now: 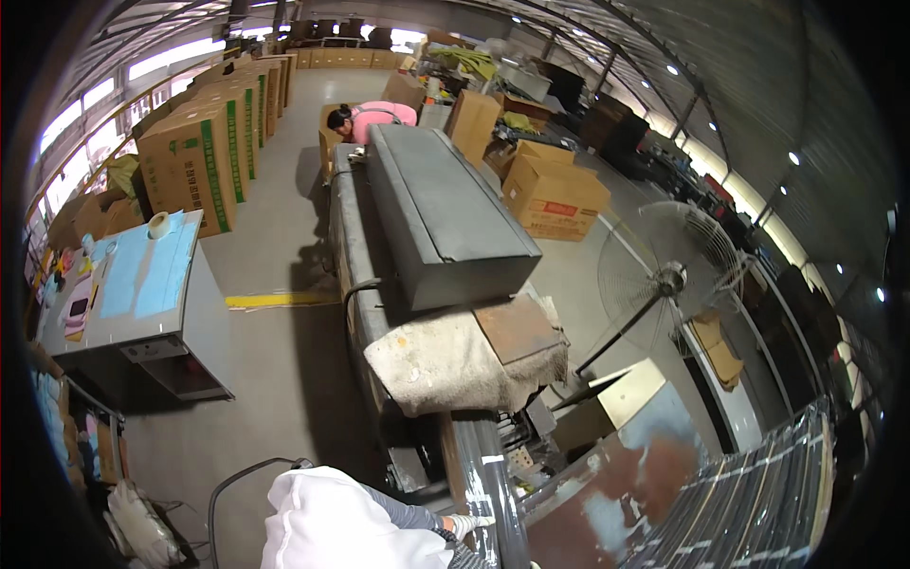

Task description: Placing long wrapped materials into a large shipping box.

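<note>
My left hand (470,523) comes in from the lower edge in a pale glove, below a grey sleeve. Its fingers stretch out over long, glossy dark strips (482,455), which look partly covered in clear film. Whether the fingers press on the strips is too small to tell. Of my right arm only a striped cuff (466,558) shows near the bottom edge, with perhaps a fingertip at the rim; the rest of that hand is out of the picture. The strips run under a worn beige cloth (441,360) on a long machine, below a large grey metal cover (450,204).
A rust-brown plate (578,522) and a stack of dark strips (749,503) lie to the right. Behind them stands a large fan (671,278). On the left is a grey worktable (204,275). A person in pink (379,116) bends beside the machine's far end, near cartons (185,175).
</note>
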`<state>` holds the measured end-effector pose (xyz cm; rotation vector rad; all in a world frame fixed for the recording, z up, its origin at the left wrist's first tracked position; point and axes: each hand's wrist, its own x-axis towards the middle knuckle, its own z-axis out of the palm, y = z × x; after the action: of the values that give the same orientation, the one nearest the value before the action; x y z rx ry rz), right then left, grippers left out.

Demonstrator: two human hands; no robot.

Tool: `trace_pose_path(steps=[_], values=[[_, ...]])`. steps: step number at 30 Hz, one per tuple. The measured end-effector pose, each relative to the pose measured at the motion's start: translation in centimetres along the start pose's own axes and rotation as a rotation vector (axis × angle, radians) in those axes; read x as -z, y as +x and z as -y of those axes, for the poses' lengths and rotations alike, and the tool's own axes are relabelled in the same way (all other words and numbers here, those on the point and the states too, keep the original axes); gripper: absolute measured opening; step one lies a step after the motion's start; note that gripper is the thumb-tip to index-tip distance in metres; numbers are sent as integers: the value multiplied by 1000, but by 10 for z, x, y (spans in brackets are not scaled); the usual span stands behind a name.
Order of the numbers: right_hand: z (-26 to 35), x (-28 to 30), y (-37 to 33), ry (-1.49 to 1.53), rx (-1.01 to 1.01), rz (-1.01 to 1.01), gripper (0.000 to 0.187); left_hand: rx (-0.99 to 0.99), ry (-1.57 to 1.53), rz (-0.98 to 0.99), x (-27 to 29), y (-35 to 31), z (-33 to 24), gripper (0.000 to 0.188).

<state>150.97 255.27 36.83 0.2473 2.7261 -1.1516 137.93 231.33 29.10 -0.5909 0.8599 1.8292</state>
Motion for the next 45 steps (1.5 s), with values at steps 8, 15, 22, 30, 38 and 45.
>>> trace_pose_path(steps=[8, 15, 22, 30, 38, 45], values=[[-17, 20, -70, -198, 155, -244, 57, 73, 15, 27, -10, 34, 62, 48], [-2, 35, -101, -54, -35, -164, 58, 20, 41, -36, -10, 31, 75, 56], [-26, 31, -92, -166, 132, -149, 53, -63, 32, -88, -12, 31, 65, 64], [-9, 19, -52, -182, 132, -100, 56, -101, -6, -161, 6, 25, 58, 73], [-4, 17, -19, -218, 177, -94, 58, -126, -21, -234, 14, 27, 39, 83], [-3, -5, 15, -78, 72, 11, 70, -147, 7, -343, 33, 31, 26, 91]])
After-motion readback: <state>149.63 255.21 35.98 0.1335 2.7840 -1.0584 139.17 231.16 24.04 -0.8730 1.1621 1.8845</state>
